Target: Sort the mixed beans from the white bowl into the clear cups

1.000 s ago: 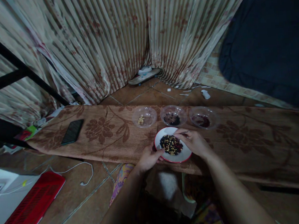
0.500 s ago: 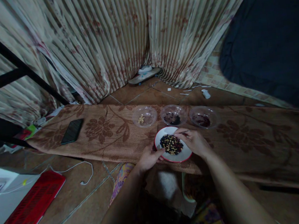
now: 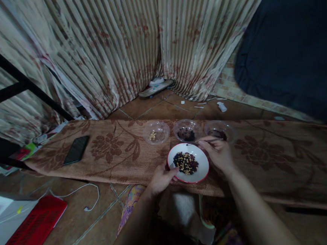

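Observation:
My left hand (image 3: 162,178) grips the near left rim of a white bowl (image 3: 203,164) with a red edge, thumb inside. A heap of mixed beans (image 3: 186,163), black, dark red and pale yellow, lies in it. My right hand (image 3: 217,152) is closed on a thin, dark tool that looks like tweezers (image 3: 195,142); its tip is over the bowl's far rim. Behind stand three clear plastic bowls: the left bowl (image 3: 162,133) with pale yellow beans, the middle bowl (image 3: 185,125) with black ones, the right bowl (image 3: 228,129) with dark red ones, partly behind my right hand.
A brown flowered cloth (image 3: 126,159) covers the long, low table. On its left lies a dark phone (image 3: 76,149). A red basket (image 3: 33,231) and a white cable (image 3: 94,197) are on the tiled floor. Striped curtains (image 3: 112,47) hang behind; a skateboard (image 3: 155,89) lies at their foot.
My right hand has drawn back from the beans toward the bowl's far right rim, with the thin tool in it. My left hand still holds the bowl. The view has shifted slightly.

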